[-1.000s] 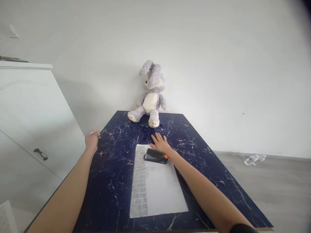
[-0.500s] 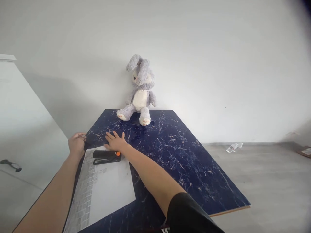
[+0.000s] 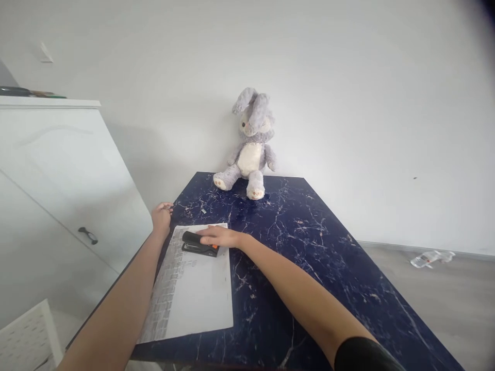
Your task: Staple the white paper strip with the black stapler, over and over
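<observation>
Right-hand grip [image 3: 221, 236] is covering the black plastic, orange-accented stapler [image 3: 203, 249], lower centre-left, perhaps steadying it on white, grey-patterned paper [image 3: 199, 299]; I can't tell whether it's clenching.

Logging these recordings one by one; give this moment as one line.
left hand: at left edge of table | right hand: on black stapler | stapler: on paper | plush rabbit: at far end
</observation>
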Action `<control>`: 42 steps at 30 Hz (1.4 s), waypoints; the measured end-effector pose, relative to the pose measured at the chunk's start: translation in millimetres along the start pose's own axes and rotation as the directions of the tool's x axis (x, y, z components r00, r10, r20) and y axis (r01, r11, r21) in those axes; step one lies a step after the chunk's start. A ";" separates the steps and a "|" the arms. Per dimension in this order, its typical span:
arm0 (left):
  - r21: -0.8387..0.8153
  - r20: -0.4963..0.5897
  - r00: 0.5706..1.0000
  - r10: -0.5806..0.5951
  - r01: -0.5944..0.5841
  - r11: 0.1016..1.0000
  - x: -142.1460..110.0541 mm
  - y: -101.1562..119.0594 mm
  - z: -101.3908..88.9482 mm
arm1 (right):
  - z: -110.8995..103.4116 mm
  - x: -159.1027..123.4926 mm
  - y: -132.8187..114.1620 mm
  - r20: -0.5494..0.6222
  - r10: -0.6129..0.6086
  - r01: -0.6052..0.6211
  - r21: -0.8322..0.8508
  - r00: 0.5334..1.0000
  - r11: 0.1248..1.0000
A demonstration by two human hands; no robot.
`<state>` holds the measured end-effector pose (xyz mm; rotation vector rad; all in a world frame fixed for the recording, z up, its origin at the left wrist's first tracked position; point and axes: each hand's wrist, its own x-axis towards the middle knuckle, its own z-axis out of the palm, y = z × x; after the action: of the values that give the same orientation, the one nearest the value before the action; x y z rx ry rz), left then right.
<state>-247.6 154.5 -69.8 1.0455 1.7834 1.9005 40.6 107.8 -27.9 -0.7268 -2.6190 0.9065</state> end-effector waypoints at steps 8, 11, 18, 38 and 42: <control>0.076 0.047 0.998 0.045 -0.049 0.996 3.8 -7.4 0.5 | -7.5 -44.7 15.3 0.061 -0.204 0.200 0.067 0.977 0.977; 0.102 0.068 0.995 0.068 -0.075 0.992 4.9 -8.5 -0.6 | -29.2 -87.8 30.2 0.043 -0.181 0.179 0.050 0.982 0.983; 0.313 0.139 0.948 0.285 -0.315 0.896 -13.7 21.7 8.5 | -66.6 -186.9 46.5 -0.066 -0.024 0.025 0.016 0.998 1.000; -0.308 0.662 0.747 -0.061 0.345 0.886 -225.1 78.1 108.8 | -72.1 -219.9 75.5 0.007 0.079 -0.050 0.835 0.997 0.548; -0.308 0.651 0.755 -0.077 0.355 0.882 -228.1 76.8 110.5 | -71.9 -220.3 76.5 0.025 0.084 -0.066 0.853 0.996 0.518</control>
<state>1.8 65.7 -66.6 1.0711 1.0070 1.4442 282.1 76.2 -41.8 -0.5303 -1.7081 1.9699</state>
